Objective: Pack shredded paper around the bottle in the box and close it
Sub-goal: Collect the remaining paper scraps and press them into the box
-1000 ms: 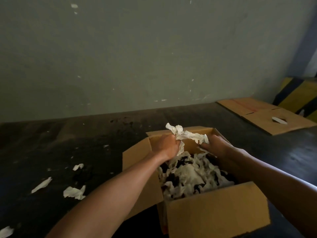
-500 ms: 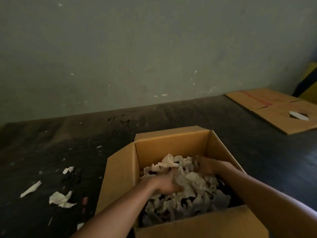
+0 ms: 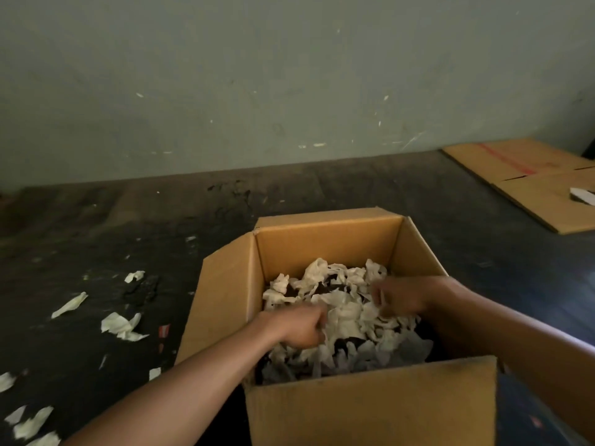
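An open brown cardboard box (image 3: pixel 328 243) stands on the dark floor with its flaps up. White shredded paper (image 3: pixel 346 312) fills its inside, with dark gaps between the pieces. No bottle shows; the paper hides whatever lies under it. My left hand (image 3: pixel 297 326) is down in the box at the left side of the pile, fingers curled into the paper. My right hand (image 3: pixel 404 297) is in the box at the right, fingers closed around strips of paper.
Loose paper scraps (image 3: pixel 120 326) lie scattered on the floor left of the box. A flattened cardboard sheet (image 3: pixel 528 185) lies at the back right, near the grey wall (image 3: pixel 289 75).
Both hands held a wad of paper above the box's far edge a second ago. They have dropped into the box and now dig into the pile. The view has tilted down.
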Action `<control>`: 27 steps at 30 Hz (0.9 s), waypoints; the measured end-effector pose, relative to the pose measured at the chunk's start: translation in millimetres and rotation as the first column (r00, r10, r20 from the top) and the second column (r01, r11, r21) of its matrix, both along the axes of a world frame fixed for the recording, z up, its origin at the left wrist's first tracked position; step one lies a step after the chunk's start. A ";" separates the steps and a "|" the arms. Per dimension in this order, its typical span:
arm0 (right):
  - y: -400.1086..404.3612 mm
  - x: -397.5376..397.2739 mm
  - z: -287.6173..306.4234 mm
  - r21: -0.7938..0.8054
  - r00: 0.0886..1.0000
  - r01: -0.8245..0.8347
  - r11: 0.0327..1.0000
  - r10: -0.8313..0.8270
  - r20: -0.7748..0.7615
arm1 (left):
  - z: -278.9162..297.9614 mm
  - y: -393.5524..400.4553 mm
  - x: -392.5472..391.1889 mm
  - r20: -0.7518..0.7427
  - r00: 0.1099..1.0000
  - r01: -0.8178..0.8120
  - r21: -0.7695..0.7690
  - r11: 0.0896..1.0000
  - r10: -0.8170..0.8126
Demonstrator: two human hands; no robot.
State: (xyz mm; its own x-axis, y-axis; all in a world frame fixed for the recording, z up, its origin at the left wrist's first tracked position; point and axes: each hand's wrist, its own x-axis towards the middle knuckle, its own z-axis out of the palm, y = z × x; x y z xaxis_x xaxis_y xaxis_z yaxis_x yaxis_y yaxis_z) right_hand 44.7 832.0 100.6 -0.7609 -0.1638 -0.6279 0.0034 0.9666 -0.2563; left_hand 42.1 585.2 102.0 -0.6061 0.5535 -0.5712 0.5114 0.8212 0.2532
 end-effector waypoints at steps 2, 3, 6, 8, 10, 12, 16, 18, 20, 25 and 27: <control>-8.9 18.4 -22.1 0.068 0.982 -0.019 0.998 0.006 0.186 | -9.7 5.8 9.5 0.192 0.980 0.084 -0.157 0.984 -0.053; -12.0 22.9 -28.5 0.104 0.978 -0.041 0.994 0.019 0.208 | -13.4 9.1 11.2 0.238 0.970 0.100 -0.209 0.973 -0.048; -14.2 21.3 -12.5 0.081 0.981 -0.024 0.996 0.007 0.194 | -7.4 9.7 7.0 0.241 0.970 0.082 -0.186 0.979 -0.035; -9.0 18.5 13.2 0.055 0.990 -0.008 0.998 0.000 0.139 | 0.5 6.3 -1.5 0.237 0.970 0.092 -0.161 0.983 -0.052; -4.9 17.9 31.1 0.023 0.999 -0.022 0.999 0.021 0.043 | 7.7 4.2 -8.1 0.218 0.974 0.088 -0.128 0.988 -0.058; -8.9 22.7 35.8 -0.010 0.995 -0.046 0.999 0.047 0.087 | 8.3 5.3 -7.1 0.247 0.969 0.055 -0.083 0.995 -0.033; -25.4 43.7 -0.6 0.079 0.923 -0.185 0.979 0.146 0.357 | -14.3 7.4 15.6 0.379 0.923 0.139 -0.166 0.976 -0.067; -26.2 47.2 -10.1 0.104 0.926 -0.215 0.971 0.168 0.338 | -19.1 3.7 22.4 0.386 0.919 0.142 -0.151 0.978 -0.074; -22.1 43.8 -1.8 0.084 0.932 -0.157 0.984 0.120 0.342 | -11.9 -2.2 21.6 0.369 0.928 0.095 -0.075 0.993 -0.061; -36.4 24.1 43.8 0.010 0.980 0.084 0.996 -0.084 0.181 | 30.9 -25.6 3.2 0.325 0.945 -0.097 0.180 0.979 0.034; -54.6 17.2 58.5 -0.089 0.986 0.079 0.993 -0.091 -0.138 | 47.8 -42.2 -0.9 0.214 0.968 -0.214 0.444 0.870 0.128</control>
